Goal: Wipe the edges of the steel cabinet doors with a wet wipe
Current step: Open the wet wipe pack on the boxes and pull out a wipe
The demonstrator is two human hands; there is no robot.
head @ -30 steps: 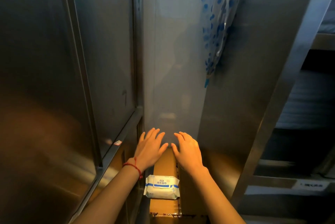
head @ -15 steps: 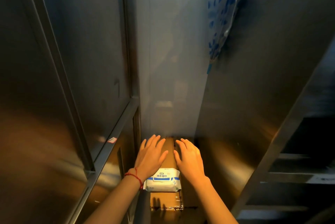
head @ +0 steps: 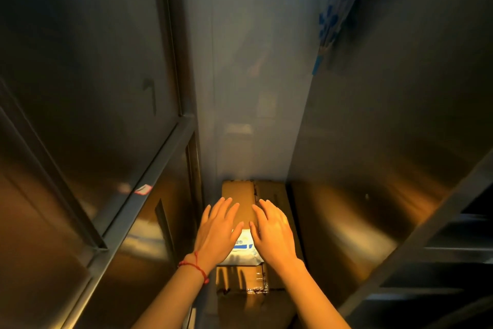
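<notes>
A white and blue pack of wet wipes (head: 243,250) lies on a cardboard box (head: 240,195) at the bottom of the gap between the steel cabinets. My left hand (head: 217,230), with a red string at the wrist, hovers over the pack's left side with straight fingers. My right hand (head: 272,230) is spread over its right side, also with straight fingers. Both hands hide most of the pack. A steel cabinet door (head: 88,67) stands at the left, and another steel door (head: 386,115) stands open at the right.
A steel back panel (head: 248,75) closes off the gap ahead. A blue-dotted plastic sheet (head: 336,8) hangs at the upper right. Dark shelves (head: 453,248) show past the right door's edge. A small red and white sticker (head: 142,189) sits on the left door frame.
Both hands have come down and back from the far end of the box and now cover the wipes pack. The view has tilted downward.
</notes>
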